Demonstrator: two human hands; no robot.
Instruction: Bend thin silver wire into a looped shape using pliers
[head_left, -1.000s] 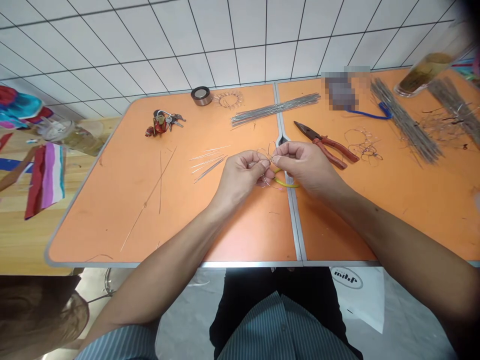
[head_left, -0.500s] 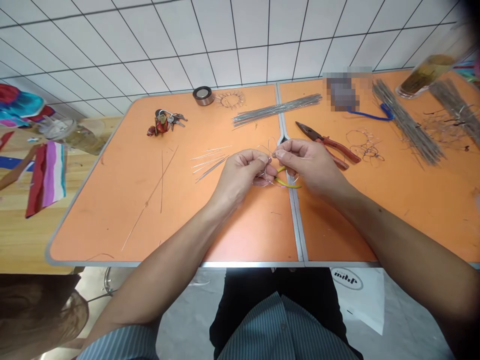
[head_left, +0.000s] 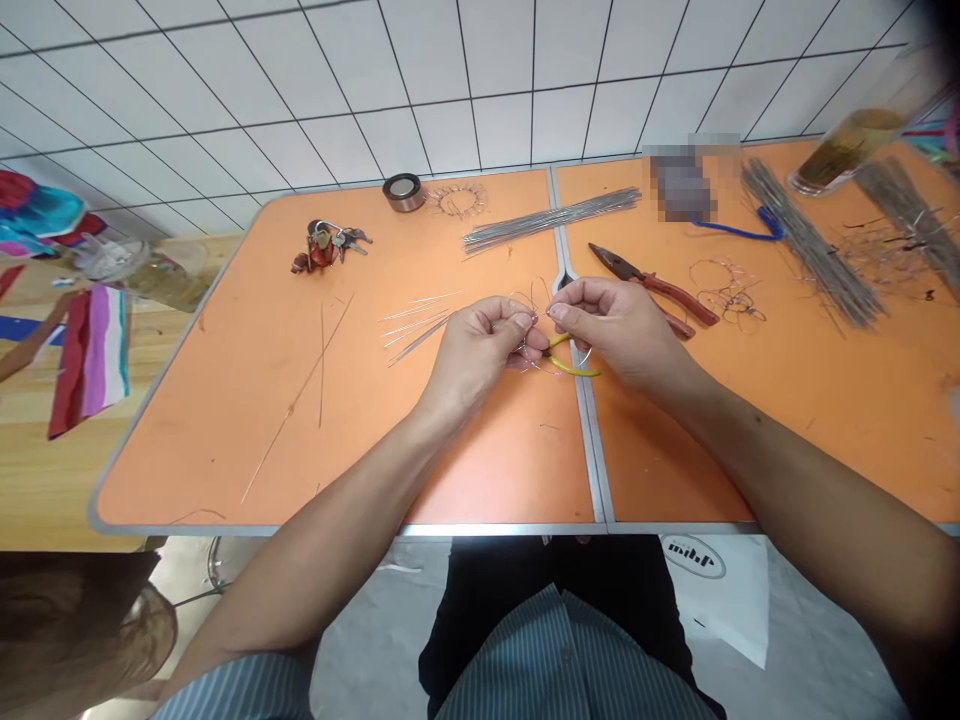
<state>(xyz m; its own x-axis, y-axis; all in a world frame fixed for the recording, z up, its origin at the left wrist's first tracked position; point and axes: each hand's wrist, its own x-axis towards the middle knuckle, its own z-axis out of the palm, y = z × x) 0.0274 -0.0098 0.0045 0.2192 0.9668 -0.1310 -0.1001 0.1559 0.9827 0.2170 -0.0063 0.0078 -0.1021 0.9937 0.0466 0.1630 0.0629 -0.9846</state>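
Observation:
Thin looped wire runs between my two hands above the orange table. My left hand pinches it between thumb and forefinger, with fine wire curls hanging below the fingers. Just to the right, my right hand is closed in a pinch on the wire too; its fingertips hide most of the grip. Beneath the hands, yellow-handled pliers lie across the table's seam, partly covered. Several short straight wires rest left of my left hand. Red-handled long-nose pliers lie beyond my right hand.
Across the back are a tape roll, a wire ring and a wire bundle. Keys sit back left. At right are more wire bundles, tangled wire loops and a glass of brown liquid.
My fingertips have moved slightly apart, and the wire curls below them have shifted a little. The view has drifted slightly; the things on the table stay put.

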